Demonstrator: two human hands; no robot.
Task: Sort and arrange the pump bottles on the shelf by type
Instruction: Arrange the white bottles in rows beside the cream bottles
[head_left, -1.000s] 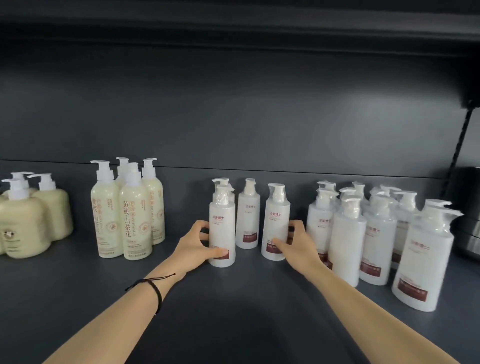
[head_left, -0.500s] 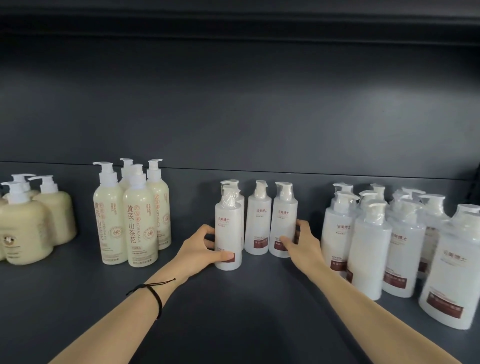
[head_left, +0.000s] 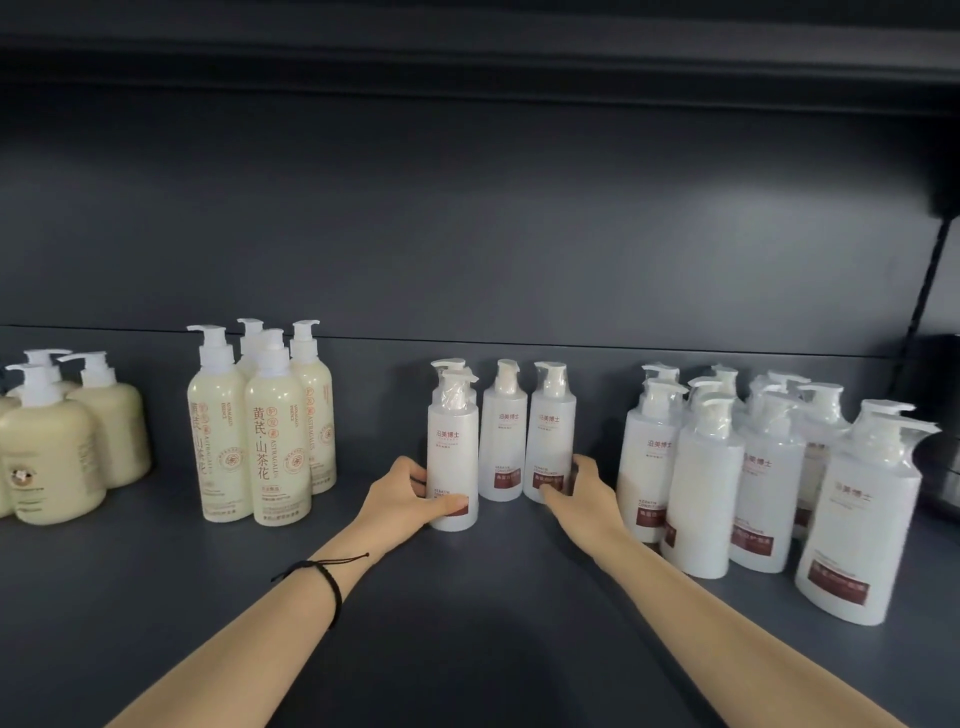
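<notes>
Several small white pump bottles with red labels stand mid-shelf. My left hand (head_left: 410, 496) grips the base of the front left small white bottle (head_left: 453, 452). My right hand (head_left: 579, 491) wraps the base of the rightmost small white bottle (head_left: 551, 436). Another small bottle (head_left: 503, 436) stands between them, and one more is partly hidden behind the front left one. A cluster of larger white bottles (head_left: 717, 483) fills the right. Tall cream bottles (head_left: 278, 441) stand left of centre, squat beige bottles (head_left: 49, 457) at far left.
The dark grey shelf floor (head_left: 467, 623) runs toward me under both forearms. A dark back wall closes the shelf behind the bottles, and an upper shelf edge hangs overhead. A dark upright bracket (head_left: 930, 291) stands at the right end.
The rightmost small bottle has slid back with my right hand and now stands level with the middle one. My left hand stays on the front left bottle.
</notes>
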